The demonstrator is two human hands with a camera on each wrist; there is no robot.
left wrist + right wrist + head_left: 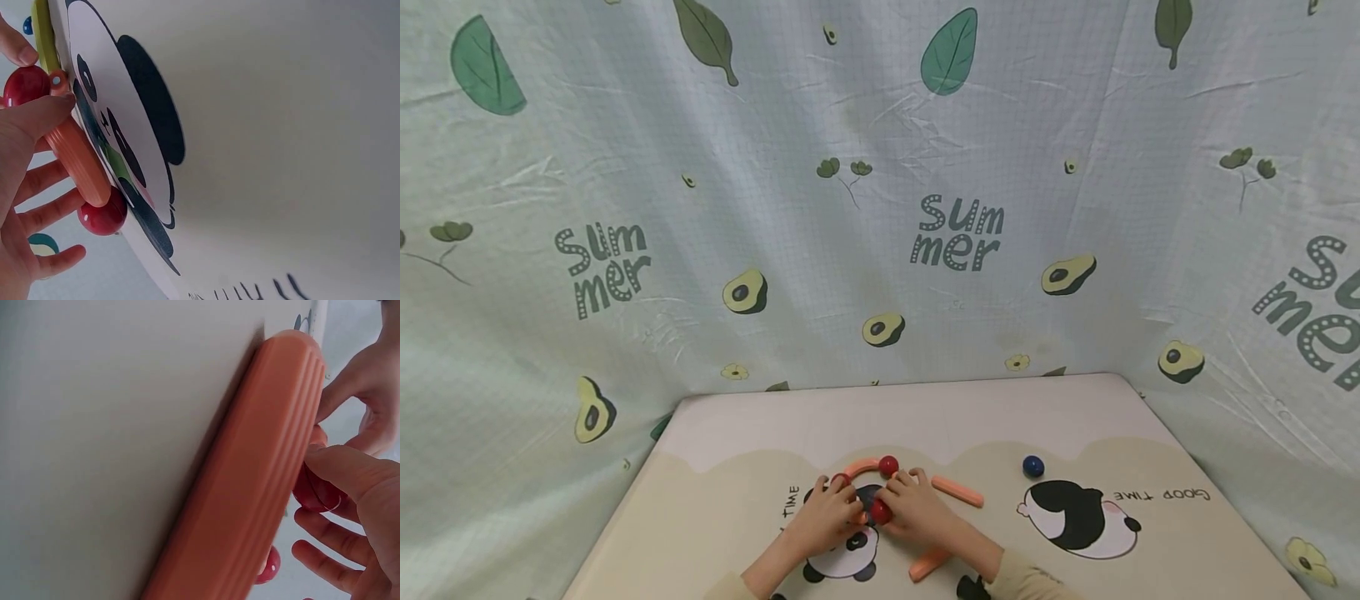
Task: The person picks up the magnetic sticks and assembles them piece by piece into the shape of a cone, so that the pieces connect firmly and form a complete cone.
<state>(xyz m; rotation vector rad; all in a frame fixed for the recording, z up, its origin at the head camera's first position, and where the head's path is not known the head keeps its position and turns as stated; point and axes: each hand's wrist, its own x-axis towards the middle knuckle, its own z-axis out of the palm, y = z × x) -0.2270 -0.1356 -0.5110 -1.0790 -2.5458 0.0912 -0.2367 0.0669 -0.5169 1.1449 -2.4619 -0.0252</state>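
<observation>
Over the printed panda on the table mat, my left hand (pixel 826 518) holds a ribbed orange stick (pixel 80 159) between thumb and fingers. At the stick's near end is a red ball (pixel 26 84), which my right hand (pixel 925 510) pinches; the right wrist view shows the thumb against this ball (pixel 315 490). Another red ball (pixel 105 212) sits by the stick's far end, near the left fingers. Just beyond both hands lies a curved orange piece (pixel 861 466) with a red ball (pixel 888 465) at its right end.
An orange stick (pixel 957 491) lies right of the hands, and a second orange stick (pixel 929 564) lies nearer, partly under the right forearm. Farther right is a blue ball (pixel 1033 466). A patterned curtain (pixel 805 250) hangs behind the table (pixel 730 467).
</observation>
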